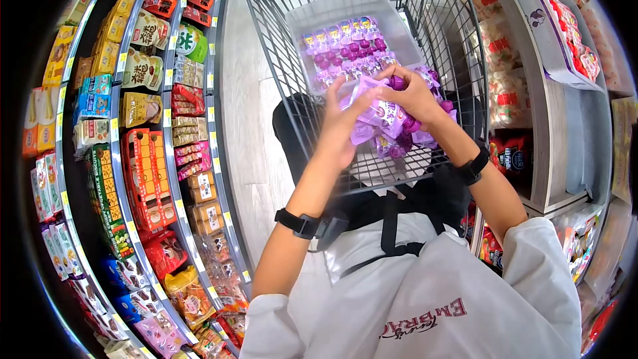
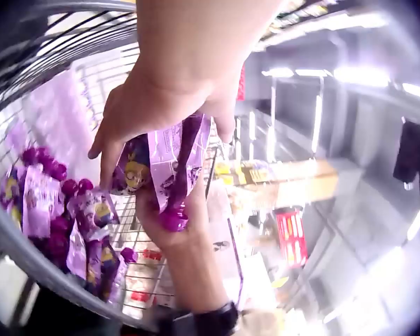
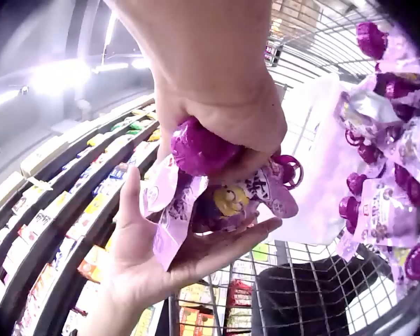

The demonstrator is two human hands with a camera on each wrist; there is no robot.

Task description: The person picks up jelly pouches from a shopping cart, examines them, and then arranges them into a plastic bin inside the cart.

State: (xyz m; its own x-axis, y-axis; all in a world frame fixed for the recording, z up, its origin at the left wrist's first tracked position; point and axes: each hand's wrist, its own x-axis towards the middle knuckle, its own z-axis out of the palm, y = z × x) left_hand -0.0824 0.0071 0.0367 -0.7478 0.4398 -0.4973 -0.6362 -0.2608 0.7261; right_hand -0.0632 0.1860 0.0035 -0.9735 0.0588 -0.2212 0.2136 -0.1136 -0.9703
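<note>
In the head view, my right hand (image 1: 417,98) grips shiny purple spouted pouches (image 1: 382,112) with round purple caps over the cart. My left hand (image 1: 340,136) is beside them. The right wrist view shows the left palm turned up, thumb spread and fingers straight under the pouches. A bulging purple cap (image 3: 196,148) sticks out below my right hand there. Rows of similar pouches (image 1: 345,40) stand in a translucent bin (image 1: 332,8) inside the cart. More loose pouches (image 2: 56,217) are piled in the cart's near corner.
The wire shopping cart (image 1: 271,40) stands right in front of my body. Shelves of packaged snacks (image 1: 143,110) run along the left. On the right are shelves with bagged goods and an open carton (image 1: 541,40). Pale floor (image 1: 249,159) shows between cart and left shelves.
</note>
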